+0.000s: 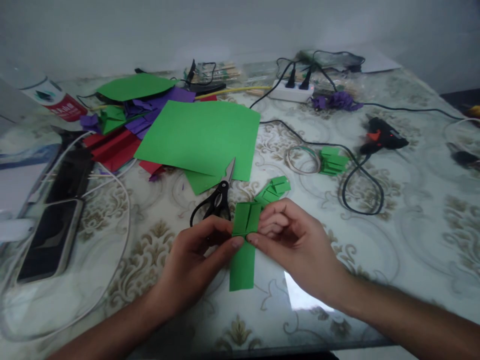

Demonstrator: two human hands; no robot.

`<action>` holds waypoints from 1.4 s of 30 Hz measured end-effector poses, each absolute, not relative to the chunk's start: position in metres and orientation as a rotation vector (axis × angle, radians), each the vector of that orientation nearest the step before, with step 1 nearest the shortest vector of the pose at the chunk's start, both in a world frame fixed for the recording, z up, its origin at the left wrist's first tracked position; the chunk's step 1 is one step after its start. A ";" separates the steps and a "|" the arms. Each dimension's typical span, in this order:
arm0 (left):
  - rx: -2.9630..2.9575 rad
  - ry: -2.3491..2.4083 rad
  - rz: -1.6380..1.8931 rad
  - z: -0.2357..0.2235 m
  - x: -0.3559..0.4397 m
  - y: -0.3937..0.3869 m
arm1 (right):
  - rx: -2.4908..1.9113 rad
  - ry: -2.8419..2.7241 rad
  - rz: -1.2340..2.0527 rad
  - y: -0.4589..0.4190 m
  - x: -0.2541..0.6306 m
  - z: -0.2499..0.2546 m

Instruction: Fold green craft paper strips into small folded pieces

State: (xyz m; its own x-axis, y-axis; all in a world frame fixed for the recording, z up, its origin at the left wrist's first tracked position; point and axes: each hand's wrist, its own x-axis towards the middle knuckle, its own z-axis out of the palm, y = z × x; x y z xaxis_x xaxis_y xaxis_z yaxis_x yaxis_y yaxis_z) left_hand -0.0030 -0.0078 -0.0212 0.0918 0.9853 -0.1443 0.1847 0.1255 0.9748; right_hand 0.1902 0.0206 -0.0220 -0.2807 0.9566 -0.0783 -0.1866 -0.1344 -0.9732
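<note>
Both hands work on a narrow green strip point(242, 270), held upright near the middle of the view above the worktop point(360, 295). The grip of the left hand point(197, 255) is closed to a pinch, its thumb on the front of the strip and a finger at its edge. The right hand point(300, 240) pinches the same spot from three o'clock, thumbtips close together on a crease.

Judging by the strip, the folding is partly done: pleats show above the thumbs, towards twelve o'clock, while the length towards six o'clock is flat and looks left to fold. Two pleated clusters seem finished: a green folded piece point(278, 186) at one o'clock, just beyond the right fingers, and a second green piece point(333, 161) between one and two. Whether the nearer one touches the strip is unclear.

Black-handled scissors point(217, 197) lie at eleven o'clock, with uncut-looking green sheets point(202, 137) behind them. The glue gun point(384, 136) rests at two o'clock, in neither hand.
</note>
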 end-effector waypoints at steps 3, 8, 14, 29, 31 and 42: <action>1.299 1.324 0.949 -0.020 -0.004 -0.010 | -0.991 -1.211 1.560 0.019 0.191 -0.022; 1.340 1.326 0.968 -0.020 -0.006 -0.011 | -0.991 -1.201 1.569 0.018 0.191 -0.022; 1.352 1.357 0.990 -0.021 -0.003 -0.006 | -0.998 -1.186 1.551 0.019 0.190 -0.023; 1.448 1.383 0.985 -0.021 -0.004 -0.008 | -1.023 -1.186 1.507 0.017 0.190 -0.023; 1.466 1.392 0.991 -0.020 -0.004 -0.008 | -1.002 -1.153 1.549 0.018 0.189 -0.023; 1.328 1.355 0.999 -0.020 -0.002 -0.006 | -1.001 -1.163 1.542 0.020 0.192 -0.024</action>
